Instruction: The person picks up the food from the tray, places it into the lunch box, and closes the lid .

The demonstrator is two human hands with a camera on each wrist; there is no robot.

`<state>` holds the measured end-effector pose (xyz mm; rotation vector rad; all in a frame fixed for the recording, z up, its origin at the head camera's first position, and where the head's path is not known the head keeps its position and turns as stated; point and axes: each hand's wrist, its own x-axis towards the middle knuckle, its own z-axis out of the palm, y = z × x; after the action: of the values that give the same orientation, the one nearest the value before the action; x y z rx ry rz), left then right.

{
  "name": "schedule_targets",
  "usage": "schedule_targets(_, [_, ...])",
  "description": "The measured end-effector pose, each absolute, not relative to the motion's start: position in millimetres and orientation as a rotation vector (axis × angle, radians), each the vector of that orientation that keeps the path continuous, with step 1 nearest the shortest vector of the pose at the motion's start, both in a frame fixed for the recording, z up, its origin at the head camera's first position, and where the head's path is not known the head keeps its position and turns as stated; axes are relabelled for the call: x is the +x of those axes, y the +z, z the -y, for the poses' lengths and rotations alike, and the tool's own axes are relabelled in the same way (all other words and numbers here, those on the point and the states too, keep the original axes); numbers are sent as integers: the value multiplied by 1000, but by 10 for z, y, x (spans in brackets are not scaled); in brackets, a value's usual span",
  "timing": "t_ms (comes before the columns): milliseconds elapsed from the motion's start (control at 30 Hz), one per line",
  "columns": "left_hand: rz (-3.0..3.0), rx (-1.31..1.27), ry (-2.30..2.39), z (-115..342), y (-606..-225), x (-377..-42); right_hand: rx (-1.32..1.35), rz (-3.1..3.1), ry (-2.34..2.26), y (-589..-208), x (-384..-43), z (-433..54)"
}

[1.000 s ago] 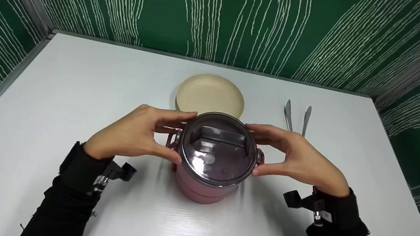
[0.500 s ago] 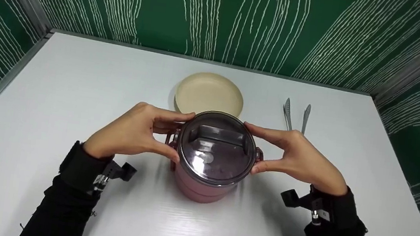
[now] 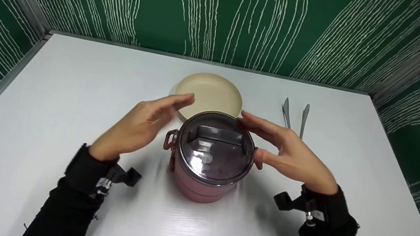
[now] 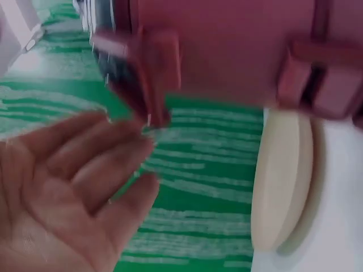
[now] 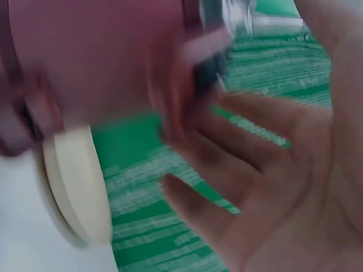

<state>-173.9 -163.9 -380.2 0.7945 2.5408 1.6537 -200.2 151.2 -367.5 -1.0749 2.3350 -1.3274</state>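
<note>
A pink lidded food container (image 3: 201, 191) stands upright on the table, its dark see-through lid (image 3: 214, 162) on top with a raised bar handle. On its left side, the clasp (image 3: 170, 139) sticks outward. My left hand (image 3: 138, 127) is off the container to its left, fingers extended toward the plate, blurred. Close by the right rim is my right hand (image 3: 289, 154), fingers extended over the lid's edge and thumb near the right clasp; whether it touches is unclear. In the right wrist view, the right hand's fingers (image 5: 227, 164) are spread beside the blurred clasp (image 5: 181, 85).
Behind the container lies a round cream plate (image 3: 213, 90), partly hidden by it. Metal tongs (image 3: 286, 111) lie at the back right, their near end hidden by the right hand. Green walls with white streaks enclose the white table (image 3: 79, 70).
Both hands held the container's rim from either side. The left hand has let go and moved away leftward; the right hand's fingers have loosened and lifted. The container stays in place.
</note>
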Motion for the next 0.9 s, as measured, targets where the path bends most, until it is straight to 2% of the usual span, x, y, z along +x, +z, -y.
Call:
schedule_targets(133, [-2560, 610, 1887, 1444, -3949, -1796, -1037, -2435, -1487, -3871, -2053, -1362])
schedule_targets(333, [-2567, 419, 1895, 1214, -4080, -1823, -928, -2376, -1675, -3990, -2021, -1153])
schedule_targets(533, [-2449, 379, 1925, 1193, -4114, -1815, -898, -2316, -1740, -3903, -1947, -1096])
schedule_targets(900, [-2406, 296, 1997, 1133, -4109, -1785, -876, -2298, -1745, -4079, -2054, -1119])
